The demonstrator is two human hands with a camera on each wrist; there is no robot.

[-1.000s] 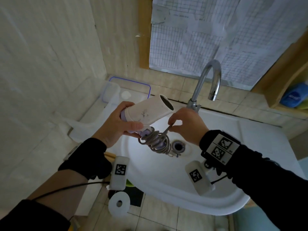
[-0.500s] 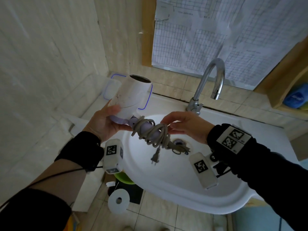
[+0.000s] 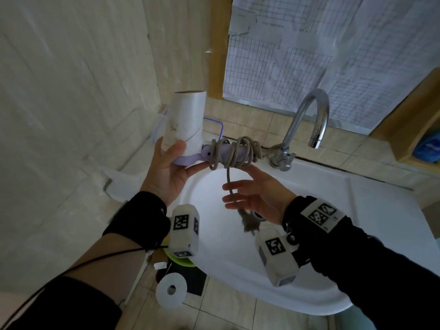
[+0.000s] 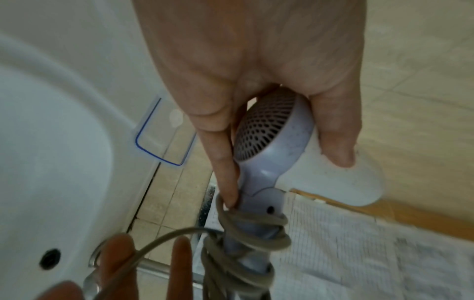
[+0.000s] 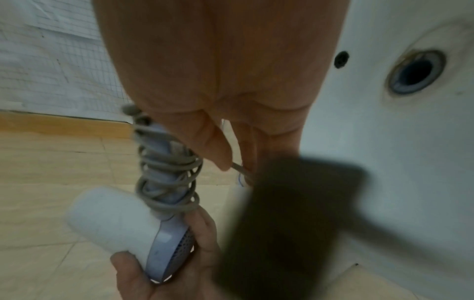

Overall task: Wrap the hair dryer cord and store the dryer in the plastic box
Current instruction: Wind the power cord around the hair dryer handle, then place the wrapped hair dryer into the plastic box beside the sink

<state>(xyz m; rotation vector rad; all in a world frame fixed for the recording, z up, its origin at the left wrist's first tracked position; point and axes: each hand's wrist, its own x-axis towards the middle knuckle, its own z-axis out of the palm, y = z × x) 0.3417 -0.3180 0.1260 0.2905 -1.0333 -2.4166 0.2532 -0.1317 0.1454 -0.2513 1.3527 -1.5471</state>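
our left hand (image 3: 166,172) grips the dryer (image 3: 188,129) by its barrel, above the sink's (image 3: 357,210) left rim, just in front of the box (image 3: 220,126). our right hand (image 3: 259,196) is open under the hanging cord (image 3: 234,151) tail. we judge the dryer light and rigid, the cord springy; we'd hold the barrel and pinch the plug (image 3: 250,225) end.

Tiled walls (image 3: 71,91), white sink (image 3: 357,210), papered window (image 3: 309,55)
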